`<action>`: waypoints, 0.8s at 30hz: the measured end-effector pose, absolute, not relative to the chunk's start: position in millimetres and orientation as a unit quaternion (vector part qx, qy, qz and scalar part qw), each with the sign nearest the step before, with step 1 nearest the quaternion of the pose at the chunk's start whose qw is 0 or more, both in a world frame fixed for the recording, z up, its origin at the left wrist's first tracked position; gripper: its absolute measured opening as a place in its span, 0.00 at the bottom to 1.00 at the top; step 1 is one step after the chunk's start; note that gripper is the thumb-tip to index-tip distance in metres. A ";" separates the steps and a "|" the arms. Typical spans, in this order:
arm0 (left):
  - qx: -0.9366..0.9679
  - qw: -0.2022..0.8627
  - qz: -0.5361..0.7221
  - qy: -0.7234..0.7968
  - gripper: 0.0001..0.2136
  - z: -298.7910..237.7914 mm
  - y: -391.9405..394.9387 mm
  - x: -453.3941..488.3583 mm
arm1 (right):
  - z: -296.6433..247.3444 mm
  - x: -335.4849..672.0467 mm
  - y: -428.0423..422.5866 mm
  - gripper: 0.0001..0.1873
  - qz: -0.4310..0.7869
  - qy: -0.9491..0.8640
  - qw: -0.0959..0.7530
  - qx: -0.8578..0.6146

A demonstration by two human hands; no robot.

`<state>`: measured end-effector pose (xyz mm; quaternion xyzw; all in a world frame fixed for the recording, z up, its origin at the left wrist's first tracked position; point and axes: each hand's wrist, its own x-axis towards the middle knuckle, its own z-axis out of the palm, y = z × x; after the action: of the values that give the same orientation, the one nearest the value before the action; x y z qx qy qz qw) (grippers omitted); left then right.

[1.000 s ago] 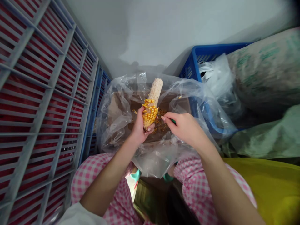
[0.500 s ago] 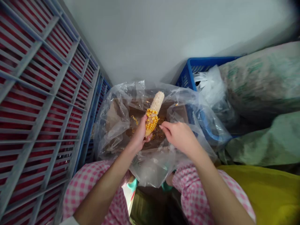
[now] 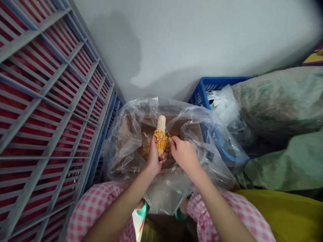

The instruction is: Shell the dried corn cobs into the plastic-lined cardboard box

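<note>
My left hand (image 3: 153, 158) is wrapped round the lower end of a corn cob (image 3: 160, 136), held upright over a box lined with a clear plastic bag (image 3: 126, 141). The cob's upper half is bare and pale; yellow kernels still cover the part just above my fingers. My right hand (image 3: 183, 153) is closed, with its fingertips pressed against the right side of the kernels. Earlier a thin green thing showed in that hand; now nothing of it shows. Loose kernels (image 3: 146, 148) lie in the bag under the cob.
A grey slatted crate stack (image 3: 50, 111) with red contents stands close on the left. A blue crate (image 3: 202, 94) with white plastic sits at the right, beside large woven sacks (image 3: 277, 101). A yellow-green surface (image 3: 290, 215) lies at lower right. A white wall is behind. My knees wear pink check.
My right hand moved left and now touches the cob. The cob looks shorter and more upright. The view tilted up, so everything sits lower in the picture.
</note>
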<state>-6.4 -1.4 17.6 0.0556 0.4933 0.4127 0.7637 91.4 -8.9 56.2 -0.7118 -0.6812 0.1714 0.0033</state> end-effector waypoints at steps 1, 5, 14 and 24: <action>0.059 0.760 0.419 0.493 0.19 19.0 0.2 -7.4 | 59.9 96.5 -7.7 0.17 0.173 -0.695 0.007 -0.698; 0.074 0.742 0.427 0.512 0.18 25.1 7.1 -10.8 | 67.5 109.7 -8.1 0.15 0.173 -0.742 -0.002 -0.648; 0.104 0.725 0.410 0.544 0.20 29.1 9.5 -11.3 | 71.5 112.6 -9.3 0.16 0.176 -0.747 -0.003 -0.641; 0.126 0.721 0.397 0.554 0.20 33.3 8.4 -9.9 | 74.7 114.5 -9.5 0.15 0.180 -0.748 0.000 -0.638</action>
<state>-9.9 8.4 33.3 0.1259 0.5544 0.3968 0.7207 114.5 -9.5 74.7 -0.6382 -0.7484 0.1804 0.0000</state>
